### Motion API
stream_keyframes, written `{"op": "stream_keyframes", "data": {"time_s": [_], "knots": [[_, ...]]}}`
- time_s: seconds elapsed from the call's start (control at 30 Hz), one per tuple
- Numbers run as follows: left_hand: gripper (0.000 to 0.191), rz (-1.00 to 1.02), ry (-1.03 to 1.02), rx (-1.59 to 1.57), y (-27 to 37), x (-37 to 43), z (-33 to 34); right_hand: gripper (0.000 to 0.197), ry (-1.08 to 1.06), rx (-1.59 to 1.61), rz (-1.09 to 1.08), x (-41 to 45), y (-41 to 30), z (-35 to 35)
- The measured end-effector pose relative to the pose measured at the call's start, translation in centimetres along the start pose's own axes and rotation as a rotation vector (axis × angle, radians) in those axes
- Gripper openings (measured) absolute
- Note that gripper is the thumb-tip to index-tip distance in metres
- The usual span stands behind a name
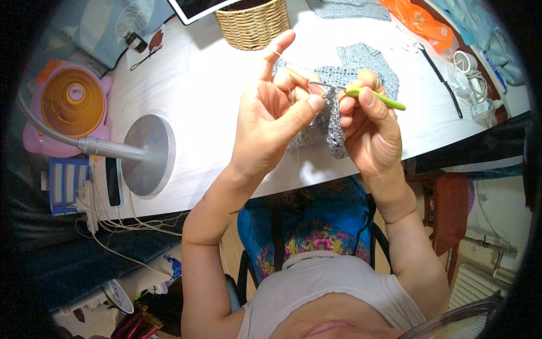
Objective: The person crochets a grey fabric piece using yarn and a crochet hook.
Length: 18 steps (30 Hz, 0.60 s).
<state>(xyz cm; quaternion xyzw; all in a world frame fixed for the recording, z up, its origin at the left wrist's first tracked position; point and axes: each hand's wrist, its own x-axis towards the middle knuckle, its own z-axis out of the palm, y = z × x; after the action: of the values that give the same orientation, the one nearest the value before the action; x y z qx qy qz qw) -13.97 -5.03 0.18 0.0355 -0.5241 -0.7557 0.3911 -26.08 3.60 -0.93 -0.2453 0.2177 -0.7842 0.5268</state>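
My right hand grips a crochet hook by its lime-green handle. The hook's metal shaft points left and passes through the top edge of a grey crocheted piece. My left hand pinches that edge between thumb and fingers, close to the hook's tip. Its index finger is raised, with a thin strand of yarn around it. The worked edge hangs down between both hands. More of the grey fabric, with an openwork band, lies on the table behind them.
A wicker basket stands at the back beside a white-framed tablet. To the left are a lamp base, a pink-and-orange round heater and cables. An orange bag, a black strap-like object and folded grey crochet lie right and back.
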Motion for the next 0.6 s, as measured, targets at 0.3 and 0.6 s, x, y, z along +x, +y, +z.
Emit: {"op": "stream_keyframes", "data": {"time_s": [0.3, 0.6], "knots": [[0.078, 0.264, -0.039, 0.375, -0.3, -0.3, 0.0, 0.010, -0.044, -0.023, 0.063, -0.7, 0.1, -0.3], [0.067, 1.045, -0.060, 1.011, -1.2, -0.3, -0.6, 0.012, 0.014, 0.761, 0.478, -2.2, 1.6, 1.0]]}}
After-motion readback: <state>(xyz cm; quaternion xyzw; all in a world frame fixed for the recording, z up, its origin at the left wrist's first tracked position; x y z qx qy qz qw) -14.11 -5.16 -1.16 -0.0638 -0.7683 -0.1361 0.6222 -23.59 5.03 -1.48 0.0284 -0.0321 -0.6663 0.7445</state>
